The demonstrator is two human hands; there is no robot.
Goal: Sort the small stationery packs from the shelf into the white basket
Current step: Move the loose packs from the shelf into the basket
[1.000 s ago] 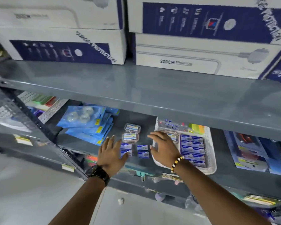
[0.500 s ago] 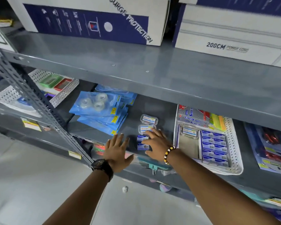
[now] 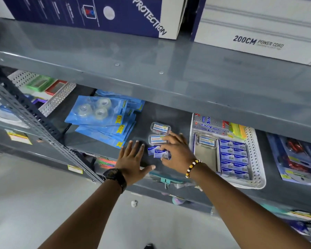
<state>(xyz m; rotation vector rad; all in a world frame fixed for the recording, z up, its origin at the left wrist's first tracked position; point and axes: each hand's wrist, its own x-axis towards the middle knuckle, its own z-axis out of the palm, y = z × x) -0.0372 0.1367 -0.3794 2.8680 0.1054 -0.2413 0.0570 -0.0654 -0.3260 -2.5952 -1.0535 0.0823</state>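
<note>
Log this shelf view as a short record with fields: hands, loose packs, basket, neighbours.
left hand: left hand flat, open, on the grey shelf
right hand: right hand over small blue packs, fingers on them; grip unclear
loose packs: two clear cases behind the blue ones
basket: white basket right of the hands, part filled, rows of blue packs
neighbours: tape cards at left

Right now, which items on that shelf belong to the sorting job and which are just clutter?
In the job:
small blue-and-white stationery packs under the right hand
two clear-lidded small cases
white perforated plastic basket
left hand, flat, holding nothing

Just lying about:
blue blister cards of clear tape rolls
navy-and-white cardboard boxes
red-item blister packs
</note>
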